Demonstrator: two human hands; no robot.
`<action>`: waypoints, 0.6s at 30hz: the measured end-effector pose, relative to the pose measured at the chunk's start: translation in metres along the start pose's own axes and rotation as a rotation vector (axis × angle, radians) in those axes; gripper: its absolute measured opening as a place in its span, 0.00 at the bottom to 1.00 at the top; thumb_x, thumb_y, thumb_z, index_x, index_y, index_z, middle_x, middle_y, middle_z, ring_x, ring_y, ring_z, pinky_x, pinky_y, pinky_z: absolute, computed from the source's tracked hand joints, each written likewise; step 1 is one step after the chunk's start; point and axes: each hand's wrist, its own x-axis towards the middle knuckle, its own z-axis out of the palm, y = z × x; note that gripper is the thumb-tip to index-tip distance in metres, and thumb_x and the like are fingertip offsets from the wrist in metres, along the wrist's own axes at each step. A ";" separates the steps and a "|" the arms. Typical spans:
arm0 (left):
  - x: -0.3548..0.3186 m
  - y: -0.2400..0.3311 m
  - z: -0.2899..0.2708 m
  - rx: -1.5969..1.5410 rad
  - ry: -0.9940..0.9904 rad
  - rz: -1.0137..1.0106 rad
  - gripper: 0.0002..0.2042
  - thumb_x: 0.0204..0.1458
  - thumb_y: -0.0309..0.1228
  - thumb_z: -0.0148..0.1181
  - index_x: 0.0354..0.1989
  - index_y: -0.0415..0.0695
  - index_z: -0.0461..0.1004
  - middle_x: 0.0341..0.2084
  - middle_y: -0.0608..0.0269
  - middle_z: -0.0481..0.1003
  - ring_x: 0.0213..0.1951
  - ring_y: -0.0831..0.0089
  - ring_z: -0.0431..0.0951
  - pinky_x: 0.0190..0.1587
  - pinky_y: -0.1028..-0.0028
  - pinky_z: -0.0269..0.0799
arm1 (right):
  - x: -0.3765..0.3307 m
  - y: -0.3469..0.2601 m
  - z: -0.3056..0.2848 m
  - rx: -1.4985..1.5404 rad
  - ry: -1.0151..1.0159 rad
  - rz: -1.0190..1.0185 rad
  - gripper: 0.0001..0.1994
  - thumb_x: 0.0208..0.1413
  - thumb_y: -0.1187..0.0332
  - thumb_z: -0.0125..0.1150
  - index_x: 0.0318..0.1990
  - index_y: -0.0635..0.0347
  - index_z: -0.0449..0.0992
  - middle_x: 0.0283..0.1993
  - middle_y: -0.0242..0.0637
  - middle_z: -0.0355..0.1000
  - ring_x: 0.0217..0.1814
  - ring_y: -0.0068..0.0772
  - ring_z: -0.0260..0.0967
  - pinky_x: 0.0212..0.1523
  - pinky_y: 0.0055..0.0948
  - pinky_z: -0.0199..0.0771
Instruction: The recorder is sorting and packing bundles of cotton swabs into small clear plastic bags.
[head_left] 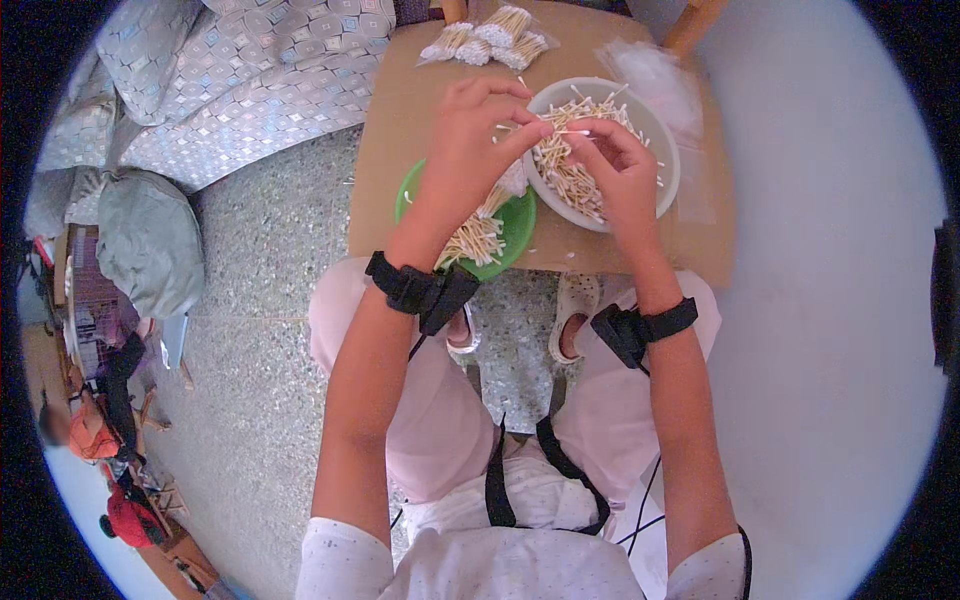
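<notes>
Over the white bowl [671,180], a cotton swab [573,132] spans the gap between my hands, its white tip by the right fingers. My left hand [478,140] pinches the stick's other end between thumb and finger. My right hand [622,178] closes on the swab with thumb and index finger. Loose cotton swabs [572,190] with wooden sticks fill the white bowl in a jumble. Under my left wrist, a green bowl [517,238] holds more swabs [474,243], lying roughly side by side. My left hand and forearm hide part of that bowl.
Bagged swab bundles [487,38] lie at the far edge of the brown board [390,150]. Clear plastic bags [660,80] sit beyond and right of the white bowl. A pale wall [830,300] rises close on the right. Patterned cloth [250,90] and a grey-green sack [150,235] are at left.
</notes>
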 end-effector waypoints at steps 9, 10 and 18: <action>-0.011 -0.028 0.005 -0.062 -0.017 0.098 0.06 0.45 0.32 0.68 0.30 0.46 0.81 0.44 0.64 0.74 0.54 0.61 0.66 0.59 0.62 0.59 | -0.008 -0.002 -0.001 0.050 -0.090 0.065 0.09 0.56 0.71 0.62 0.42 0.64 0.80 0.40 0.33 0.78 0.37 0.19 0.73 0.40 0.19 0.73; -0.013 -0.030 0.006 -0.026 -0.003 0.089 0.06 0.45 0.33 0.68 0.31 0.47 0.81 0.45 0.64 0.74 0.54 0.61 0.66 0.59 0.62 0.59 | -0.008 -0.002 0.001 0.045 -0.079 0.078 0.09 0.56 0.71 0.62 0.43 0.64 0.80 0.41 0.33 0.78 0.37 0.19 0.73 0.40 0.19 0.73; -0.012 -0.034 0.008 -0.001 -0.013 0.038 0.07 0.46 0.35 0.67 0.34 0.51 0.82 0.52 0.64 0.73 0.59 0.59 0.64 0.64 0.61 0.52 | -0.005 0.004 0.003 0.058 -0.022 0.071 0.10 0.57 0.73 0.61 0.44 0.66 0.78 0.43 0.36 0.77 0.38 0.20 0.74 0.40 0.19 0.74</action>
